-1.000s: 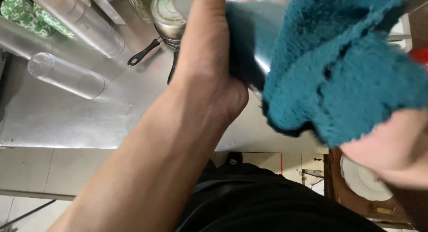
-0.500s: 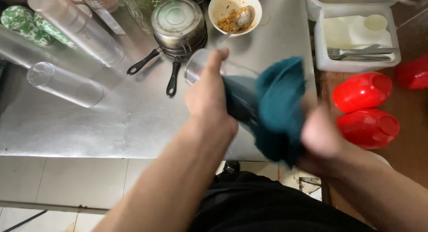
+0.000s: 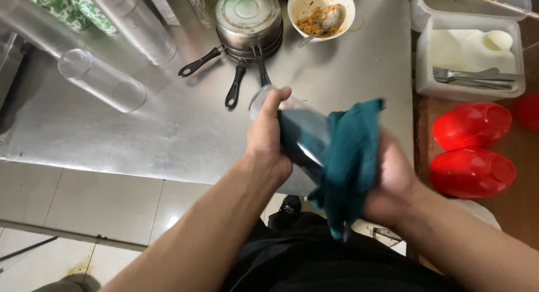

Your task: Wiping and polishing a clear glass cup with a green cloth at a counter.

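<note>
My left hand [image 3: 268,139] grips a clear drinking glass [image 3: 297,132] held on its side over the front edge of the steel counter [image 3: 168,135]. A teal cloth [image 3: 351,157] is wrapped over the glass's near end, and part of it shows dark through the glass wall. My right hand [image 3: 393,182] is closed on the cloth from the right, pressing it against the glass. Both forearms reach in from the bottom of the head view.
Clear glasses [image 3: 101,81] lie at the counter's left. Stacked small pans [image 3: 247,17] with black handles and a bowl [image 3: 321,8] with food and a spoon sit at the back. A white tray with forks [image 3: 471,73] and red bowls [image 3: 471,126] are on the right.
The glass and cloth have moved down and away from the camera, from filling the view to being held lower over the counter edge. Both hands kept their grip.
</note>
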